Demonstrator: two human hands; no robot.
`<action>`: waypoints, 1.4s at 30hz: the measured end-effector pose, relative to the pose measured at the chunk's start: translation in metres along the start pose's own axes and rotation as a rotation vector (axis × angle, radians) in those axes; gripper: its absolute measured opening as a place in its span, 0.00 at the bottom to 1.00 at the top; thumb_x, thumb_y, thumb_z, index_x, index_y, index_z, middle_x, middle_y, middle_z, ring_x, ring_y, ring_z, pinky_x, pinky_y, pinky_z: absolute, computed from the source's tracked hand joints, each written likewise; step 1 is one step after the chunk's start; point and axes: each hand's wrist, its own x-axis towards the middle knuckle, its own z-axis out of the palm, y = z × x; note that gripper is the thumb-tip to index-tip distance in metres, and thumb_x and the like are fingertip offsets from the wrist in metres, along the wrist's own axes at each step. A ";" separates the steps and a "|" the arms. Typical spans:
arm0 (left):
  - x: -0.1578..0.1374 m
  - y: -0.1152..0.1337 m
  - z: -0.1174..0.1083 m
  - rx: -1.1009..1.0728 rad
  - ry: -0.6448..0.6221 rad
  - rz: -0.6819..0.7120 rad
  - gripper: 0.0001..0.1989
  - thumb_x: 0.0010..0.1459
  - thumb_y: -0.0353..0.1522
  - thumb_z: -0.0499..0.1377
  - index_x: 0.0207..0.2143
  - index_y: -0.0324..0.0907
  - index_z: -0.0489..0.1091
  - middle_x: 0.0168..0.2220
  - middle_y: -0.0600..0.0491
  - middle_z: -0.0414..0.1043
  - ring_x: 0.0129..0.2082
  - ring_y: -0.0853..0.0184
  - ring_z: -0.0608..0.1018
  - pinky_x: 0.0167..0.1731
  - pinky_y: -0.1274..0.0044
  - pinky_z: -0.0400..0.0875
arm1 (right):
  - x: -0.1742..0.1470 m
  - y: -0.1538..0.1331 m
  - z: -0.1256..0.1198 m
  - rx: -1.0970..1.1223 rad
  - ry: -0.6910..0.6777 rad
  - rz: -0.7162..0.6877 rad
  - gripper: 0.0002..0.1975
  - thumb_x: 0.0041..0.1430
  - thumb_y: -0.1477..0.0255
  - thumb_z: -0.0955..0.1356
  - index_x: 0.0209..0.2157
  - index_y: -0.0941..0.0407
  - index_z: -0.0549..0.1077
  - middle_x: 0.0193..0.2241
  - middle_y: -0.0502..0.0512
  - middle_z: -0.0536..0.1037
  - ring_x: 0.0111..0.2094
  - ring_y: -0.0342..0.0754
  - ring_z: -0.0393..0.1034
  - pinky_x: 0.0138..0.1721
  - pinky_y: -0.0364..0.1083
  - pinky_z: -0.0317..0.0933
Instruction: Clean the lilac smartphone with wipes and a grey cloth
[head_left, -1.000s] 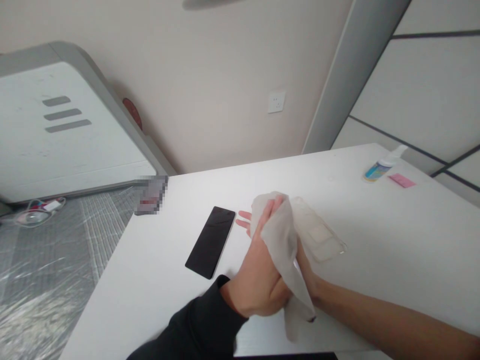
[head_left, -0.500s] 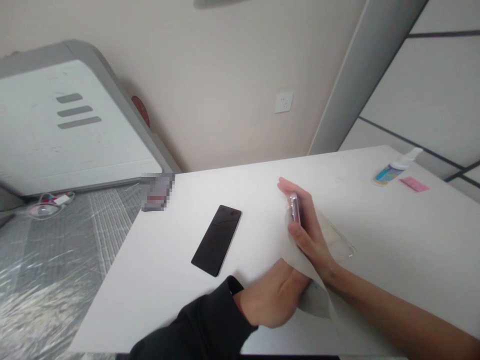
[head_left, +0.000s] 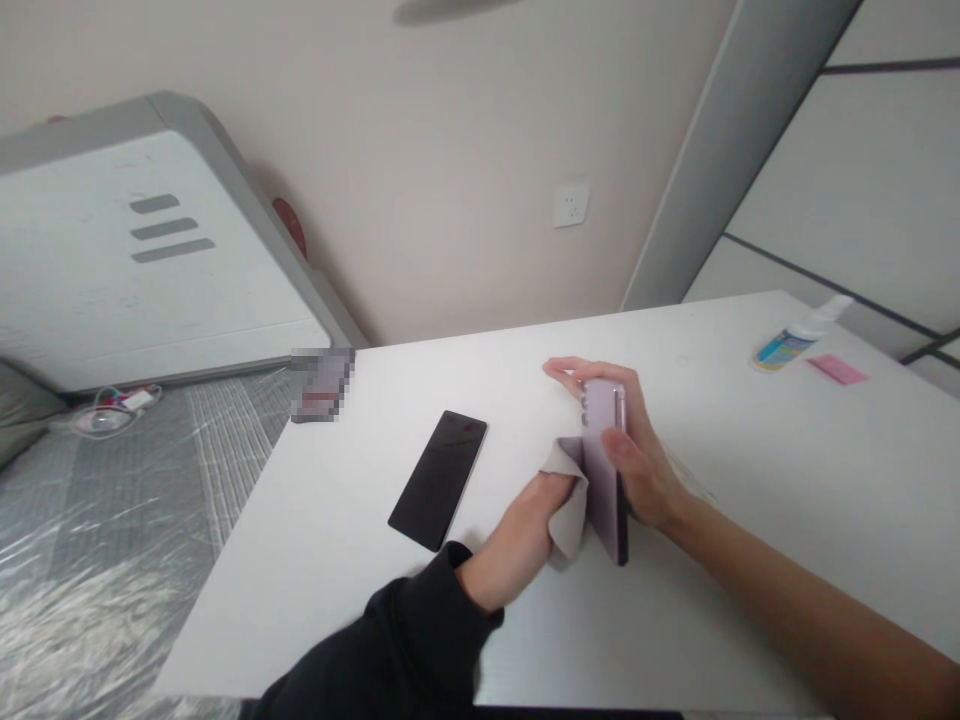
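Note:
My right hand (head_left: 637, 440) grips a pale purple smartphone (head_left: 600, 470) by its edges, tilted up on its side over the table, with the camera lenses near its top left. Bunched in my left hand (head_left: 525, 540) is a light grey cloth (head_left: 571, 510), close against the phone's left side; my left fingertips are hidden in its folds. A second phone (head_left: 439, 480), black-screened, lies flat on the table left of my hands. Behind my right wrist a clear phone case (head_left: 694, 475) shows only in part.
On the white table (head_left: 337, 600) a spray bottle (head_left: 799, 338) lies at the far right beside a pink slip (head_left: 838, 369). A blurred-out item (head_left: 322, 385) sits at the far left corner. The wall (head_left: 450, 200) rises behind the table.
The purple phone has turned so its back shows. My left hand has drawn out from under my right wrist, up and left, with the cloth now bunched and no longer around the phone.

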 end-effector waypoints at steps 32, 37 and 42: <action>0.003 0.034 0.008 -0.716 0.028 -0.116 0.20 0.71 0.36 0.49 0.38 0.39 0.80 0.39 0.50 0.84 0.48 0.62 0.82 0.58 0.72 0.68 | -0.021 -0.011 0.035 -0.771 -0.234 -0.061 0.38 0.64 0.57 0.63 0.70 0.56 0.47 0.66 0.72 0.58 0.70 0.71 0.48 0.66 0.76 0.45; 0.001 0.030 0.008 -0.713 0.025 -0.072 0.13 0.65 0.36 0.56 0.34 0.41 0.79 0.40 0.48 0.83 0.60 0.55 0.75 0.67 0.66 0.59 | -0.028 -0.012 0.042 -0.754 -0.226 -0.101 0.36 0.65 0.62 0.62 0.70 0.54 0.46 0.67 0.68 0.59 0.73 0.70 0.39 0.68 0.74 0.40; 0.001 0.015 0.013 -0.638 -0.059 -0.199 0.18 0.65 0.41 0.58 0.47 0.38 0.79 0.47 0.45 0.82 0.63 0.53 0.72 0.68 0.65 0.56 | -0.022 -0.003 0.032 -0.724 -0.122 -0.029 0.29 0.71 0.64 0.55 0.70 0.52 0.47 0.67 0.64 0.62 0.74 0.65 0.40 0.69 0.75 0.37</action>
